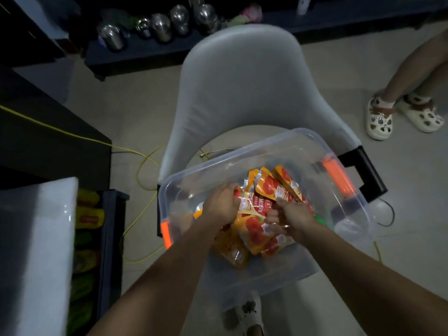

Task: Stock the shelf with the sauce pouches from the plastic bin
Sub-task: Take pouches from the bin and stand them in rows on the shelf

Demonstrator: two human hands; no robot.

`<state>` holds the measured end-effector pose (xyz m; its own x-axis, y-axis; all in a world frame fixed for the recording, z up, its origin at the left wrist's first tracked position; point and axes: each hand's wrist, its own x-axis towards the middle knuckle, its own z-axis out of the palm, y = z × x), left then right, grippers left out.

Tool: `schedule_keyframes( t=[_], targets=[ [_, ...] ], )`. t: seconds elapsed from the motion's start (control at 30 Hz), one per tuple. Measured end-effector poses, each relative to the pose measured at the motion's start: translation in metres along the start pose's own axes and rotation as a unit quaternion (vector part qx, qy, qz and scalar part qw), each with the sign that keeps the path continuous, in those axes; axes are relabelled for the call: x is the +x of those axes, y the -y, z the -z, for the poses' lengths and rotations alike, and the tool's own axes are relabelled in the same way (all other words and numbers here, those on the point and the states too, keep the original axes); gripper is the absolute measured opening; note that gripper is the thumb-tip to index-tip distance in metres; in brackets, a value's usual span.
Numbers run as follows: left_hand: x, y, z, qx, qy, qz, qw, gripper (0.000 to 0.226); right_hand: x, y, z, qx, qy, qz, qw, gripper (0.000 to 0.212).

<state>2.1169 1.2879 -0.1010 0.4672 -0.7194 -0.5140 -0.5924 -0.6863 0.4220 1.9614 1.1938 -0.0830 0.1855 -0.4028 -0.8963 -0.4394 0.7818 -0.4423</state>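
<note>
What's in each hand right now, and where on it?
Both the left hand and right hand clutch sauce pouches in the plastic bin; exact grip points are hidden.

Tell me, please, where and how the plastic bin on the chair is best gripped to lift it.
Grip the plastic bin by its two short ends, at the orange latch handles, from either side. Its clear walls are smooth, and probably only those ends offer a hold.

**Camera Arrangement: Single Head-Worn View**

One wide-angle camera sits on the person's head, facing forward and steeply down. It looks along both forearms onto the plastic bin (244, 163) resting on a chair (240, 81), close below. Floor and a low shelf (114, 226) fill the curved edges. No second view overlaps.
</note>
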Motion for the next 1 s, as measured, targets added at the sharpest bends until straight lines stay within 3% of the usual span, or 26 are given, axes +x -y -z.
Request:
schedule_keyframes(
  t=[0.1, 0.23, 0.37, 0.43, 0.47, 0.53, 0.6, 0.63, 0.73, 0.83, 0.87, 1.0],
  targets=[
    [0.022, 0.009, -0.013, 0.046, 0.023, -0.026, 0.998, 0.047, 0.028, 0.001, -0.011, 0.136, 0.001, -0.061, 0.989, 0.049],
    [0.04, 0.021, -0.029, 0.17, -0.079, -0.141, 0.972, 0.047, 0.056, -0.003, -0.027, 0.289, -0.007, -0.087, 0.953, 0.04],
    [0.044, 0.019, -0.035, 0.275, -0.07, -0.149, 0.947, 0.054, 0.062, 0.0, -0.027, 0.322, -0.036, -0.109, 0.94, 0.016],
    [0.039, 0.013, -0.031, 0.278, -0.066, -0.13, 0.949, 0.059, 0.062, -0.008, -0.018, 0.244, -0.066, -0.025, 0.967, 0.013],
    [0.036, 0.009, -0.025, 0.271, -0.044, -0.124, 0.954, 0.06, 0.061, -0.016, -0.016, 0.241, -0.053, 0.013, 0.969, 0.016],
    [0.03, 0.003, -0.015, 0.245, 0.048, -0.087, 0.964, 0.056, 0.063, -0.029, -0.01, 0.24, 0.001, 0.005, 0.971, 0.021],
    [0.02, -0.004, -0.008, 0.19, 0.156, -0.042, 0.968, 0.05, 0.04, -0.027, -0.008, 0.262, -0.022, -0.004, 0.965, 0.013],
    [0.011, -0.007, -0.006, 0.163, 0.174, -0.034, 0.971, 0.047, 0.029, -0.029, -0.006, 0.239, -0.053, 0.026, 0.969, 0.012],
    [-0.015, -0.01, 0.0, 0.093, 0.16, -0.01, 0.983, 0.037, 0.0, -0.027, 0.0, 0.29, -0.063, -0.07, 0.952, 0.01],
    [-0.043, -0.005, 0.007, -0.022, 0.114, 0.032, 0.993, 0.017, -0.033, -0.03, 0.002, 0.25, -0.024, -0.043, 0.967, 0.023],
    [-0.058, -0.004, 0.012, -0.09, 0.087, 0.063, 0.99, 0.02, -0.048, -0.029, 0.001, 0.229, -0.018, -0.019, 0.973, 0.023],
    [-0.106, -0.001, 0.024, -0.429, 0.031, 0.139, 0.892, 0.051, -0.093, -0.019, -0.003, 0.1, 0.013, 0.104, 0.989, 0.024]
  ],
)
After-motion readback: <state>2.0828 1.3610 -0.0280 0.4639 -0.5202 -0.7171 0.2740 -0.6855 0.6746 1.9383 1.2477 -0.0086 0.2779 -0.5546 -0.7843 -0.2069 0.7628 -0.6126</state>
